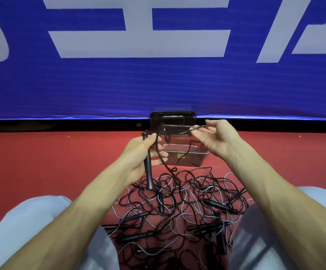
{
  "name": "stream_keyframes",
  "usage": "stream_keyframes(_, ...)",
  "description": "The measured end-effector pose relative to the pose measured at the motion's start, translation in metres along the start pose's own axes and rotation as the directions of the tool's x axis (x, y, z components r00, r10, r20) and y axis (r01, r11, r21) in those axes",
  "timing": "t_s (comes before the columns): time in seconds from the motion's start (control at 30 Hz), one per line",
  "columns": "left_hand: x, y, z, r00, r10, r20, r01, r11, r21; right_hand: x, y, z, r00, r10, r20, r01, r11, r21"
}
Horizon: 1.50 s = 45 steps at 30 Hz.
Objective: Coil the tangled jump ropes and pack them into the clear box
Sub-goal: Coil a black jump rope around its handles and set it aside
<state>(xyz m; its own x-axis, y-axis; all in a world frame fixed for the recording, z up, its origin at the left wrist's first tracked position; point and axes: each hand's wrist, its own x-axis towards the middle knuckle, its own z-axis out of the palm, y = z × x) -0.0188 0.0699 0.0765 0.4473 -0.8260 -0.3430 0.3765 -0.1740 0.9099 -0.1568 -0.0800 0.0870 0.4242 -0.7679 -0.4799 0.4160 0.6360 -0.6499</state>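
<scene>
The fingers of the left hand (pixel 139 153) were curled round a black handle (pixel 148 172), holding it nearly upright left of centre. The thumb and forefinger of the right hand (pixel 216 141) pinched that rope's black cord (pixel 199 128) just right of centre, with the other fingers loosely spread. Just behind the hands sat the clear box (pixel 189 160), open, with its dark lid (pixel 173 118) standing at its far side below the blue banner (pixel 158 84), while the tangled jump ropes (pixel 177 207) lay heaped on the red floor (pixel 41 162) at lower centre, between the person's knees.
</scene>
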Motion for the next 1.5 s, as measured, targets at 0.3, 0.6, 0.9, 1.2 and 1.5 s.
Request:
stream_keyframes(0.3, -0.01, 0.012, 0.004, 0.985, 0.078, 0.152, -0.021, 0.939, -0.344, -0.001, 0.031, 0.001, 0.967, -0.056, 0.251, 0.25, 0.42, -0.873)
stream_keyframes(0.6, 0.0, 0.027, -0.013, 0.98, 0.193, -0.041, -0.169, 0.715, -0.678, -0.02, 0.033, 0.0, 0.73, 0.516, 0.448, 0.461, 0.113, -0.88)
stream_keyframes(0.9, 0.004, 0.022, -0.016, 0.969, 0.238, -0.072, -0.241, 0.822, -0.516, -0.019, 0.031, 0.006, 0.856, 0.151, 0.495, 0.369, 0.492, -0.789)
stream_keyframes(1.2, 0.003, -0.018, -0.005, 0.89, 0.129, 0.437, -0.433, 0.538, 0.723, -0.024, 0.006, 0.017, 0.912, -0.216, 0.35, 0.31, 0.92, -0.239)
stream_keyframes(1.5, 0.0, -0.032, 0.016, 0.927, 0.106, 0.359, -0.284, 0.824, 0.49, -0.022, 0.002, 0.018, 0.923, -0.227, 0.311, 0.263, 0.961, -0.08)
